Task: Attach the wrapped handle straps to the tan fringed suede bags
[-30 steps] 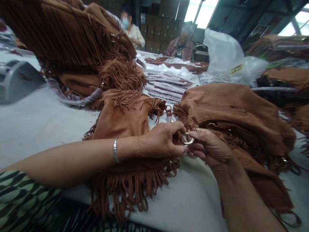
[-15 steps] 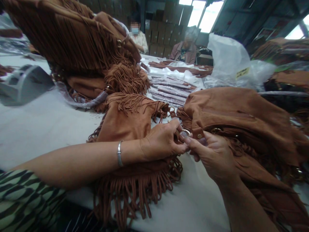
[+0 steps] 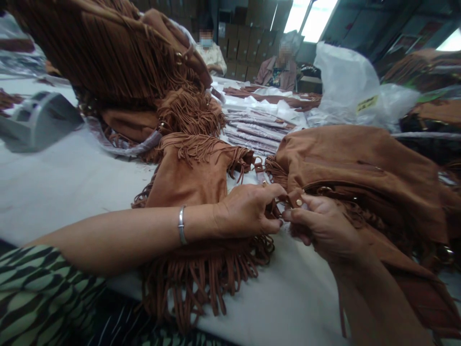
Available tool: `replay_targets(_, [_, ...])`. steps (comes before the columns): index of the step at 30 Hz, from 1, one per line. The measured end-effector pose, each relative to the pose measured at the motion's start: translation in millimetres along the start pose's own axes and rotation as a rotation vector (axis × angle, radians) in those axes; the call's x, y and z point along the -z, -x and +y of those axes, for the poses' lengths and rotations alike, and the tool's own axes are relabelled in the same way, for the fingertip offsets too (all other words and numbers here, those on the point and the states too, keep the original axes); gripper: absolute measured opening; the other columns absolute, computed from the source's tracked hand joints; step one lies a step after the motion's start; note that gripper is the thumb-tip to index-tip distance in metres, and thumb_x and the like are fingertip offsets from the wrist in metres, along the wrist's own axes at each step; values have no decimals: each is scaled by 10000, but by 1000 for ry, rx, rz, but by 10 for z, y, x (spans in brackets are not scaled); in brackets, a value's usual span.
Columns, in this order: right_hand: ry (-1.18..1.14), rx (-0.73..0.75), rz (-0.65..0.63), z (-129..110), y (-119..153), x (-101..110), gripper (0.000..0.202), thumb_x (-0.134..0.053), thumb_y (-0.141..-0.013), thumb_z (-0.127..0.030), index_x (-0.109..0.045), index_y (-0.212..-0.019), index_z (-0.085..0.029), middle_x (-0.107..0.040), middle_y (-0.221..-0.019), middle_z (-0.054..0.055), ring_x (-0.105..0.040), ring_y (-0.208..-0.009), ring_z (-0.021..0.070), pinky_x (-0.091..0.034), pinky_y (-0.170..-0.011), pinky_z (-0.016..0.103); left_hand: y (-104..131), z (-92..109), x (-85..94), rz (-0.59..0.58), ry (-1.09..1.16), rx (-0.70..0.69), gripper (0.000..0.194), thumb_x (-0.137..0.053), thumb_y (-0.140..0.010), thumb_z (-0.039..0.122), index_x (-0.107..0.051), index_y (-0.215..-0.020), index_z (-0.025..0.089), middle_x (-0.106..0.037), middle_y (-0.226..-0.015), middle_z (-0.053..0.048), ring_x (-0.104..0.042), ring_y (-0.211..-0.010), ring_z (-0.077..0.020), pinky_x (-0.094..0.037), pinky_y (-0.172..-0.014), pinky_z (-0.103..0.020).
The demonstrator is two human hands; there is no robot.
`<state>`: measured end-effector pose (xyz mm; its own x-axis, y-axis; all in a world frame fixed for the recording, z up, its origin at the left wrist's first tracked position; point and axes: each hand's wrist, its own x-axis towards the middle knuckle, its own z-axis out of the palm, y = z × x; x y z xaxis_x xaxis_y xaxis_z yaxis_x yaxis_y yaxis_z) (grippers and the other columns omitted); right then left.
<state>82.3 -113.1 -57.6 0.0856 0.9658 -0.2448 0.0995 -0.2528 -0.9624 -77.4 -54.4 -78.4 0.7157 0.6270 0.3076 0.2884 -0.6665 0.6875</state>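
A brown fringed bag (image 3: pixel 187 178) lies on the white table, partly under my left forearm. My left hand (image 3: pixel 250 211), a silver bangle on its wrist, pinches a metal ring at the end of a brown strap, mostly hidden by the fingers. Close against it, my right hand (image 3: pixel 320 223) grips a brown strap tab (image 3: pixel 296 198) with a round gold stud. The fingertips of both hands nearly meet over the table. Another brown bag (image 3: pixel 353 158) lies to the right, behind and beside my right hand.
A pile of fringed bags (image 3: pixel 118 57) rises at the back left, beside a grey plastic holder (image 3: pixel 39 120). Wrapped strips (image 3: pixel 252 127) and clear plastic bags (image 3: pixel 345 86) lie farther back. Two people (image 3: pixel 212 55) are across the table, before stacked cartons.
My fingers have shifted around the ring, which was plainly visible and is now largely covered. My left hand's fingers have turned slightly. The view has shifted a little.
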Motion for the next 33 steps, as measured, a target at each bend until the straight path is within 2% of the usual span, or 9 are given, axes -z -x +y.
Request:
replay_targets(5, [-130, -72, -68, 20, -26, 30, 219, -761, -532, -240, -583, -607, -135, -503, -494, -32, -344, -318, 31, -234, -279, 159, -6, -22, 37, -43, 88, -39, 346, -640, -688, 199, -605, -1030, 168, -631, -727, 21, -566, -643, -110, -402, -570, -198])
replay_targets(11, [-69, 61, 11, 46, -60, -20, 294, -788, -597, -339, -559, -600, -155, -501, -449, -32, -389, -325, 58, -265, -296, 171, -27, -69, 67, 0, 89, 59, 339, -669, -679, 243, -531, -976, 156, -617, -718, 19, -576, -648, -129, -414, -564, -215])
replay_targets(14, [118, 180, 108, 54, -27, -82, 287, -741, -679, -398, -574, -648, -167, -518, -465, -26, -408, -341, 74, -295, -315, 186, -14, -83, 48, 17, 0, 65, 346, -657, -695, 304, -500, -975, 174, -614, -731, 10, -583, -644, -145, -410, -549, -228])
replay_targets(18, [610, 368, 297, 41, 41, -157, 204, -649, -788, -367, -641, -740, -169, -601, -577, 34, -542, -485, 140, -350, -393, 218, 6, -79, 19, 41, -122, 49, 357, -613, -737, 363, -477, -1007, 174, -619, -762, -16, -594, -651, -170, -410, -548, -249])
replay_targets(20, [694, 386, 286, 30, 50, -149, 183, -639, -792, -342, -648, -735, -168, -615, -603, 47, -560, -511, 152, -343, -398, 220, 10, -62, 10, -8, -165, 31, 375, -603, -746, 335, -474, -1058, 171, -635, -809, -30, -607, -684, -180, -424, -569, -254])
replay_targets(22, [583, 306, 175, 23, 41, -106, 190, -651, -773, -345, -639, -710, -167, -568, -523, 15, -500, -419, 122, -307, -352, 211, 9, -45, 7, -66, -218, -11, 384, -594, -744, 291, -476, -1089, 172, -646, -858, -41, -616, -716, -188, -419, -572, -250])
replay_targets(25, [253, 125, 39, 23, 11, -22, 231, -724, -687, -363, -617, -694, -158, -475, -430, -43, -382, -315, 74, -260, -294, 189, 0, -32, 32, -114, -285, -86, 331, -586, -742, 270, -513, -1048, 168, -653, -886, -53, -618, -744, -198, -396, -567, -245])
replay_targets(28, [-30, -24, -31, 44, -26, 35, 294, -799, -576, -338, -583, -652, -153, -484, -451, -46, -384, -316, 59, -248, -281, 166, -12, -35, 102, -170, -259, -145, 303, -580, -773, 293, -550, -1050, 171, -658, -875, -46, -612, -769, -188, -403, -612, -240])
replay_targets(33, [-268, -211, -163, 107, -104, 50, 337, -817, -587, -311, -517, -587, -158, -352, -399, -104, -347, -295, 32, -387, -365, 191, -2, -9, 208, -253, -176, -111, 305, -532, -823, 254, -569, -1111, 160, -649, -861, -46, -590, -758, -170, -415, -658, -242])
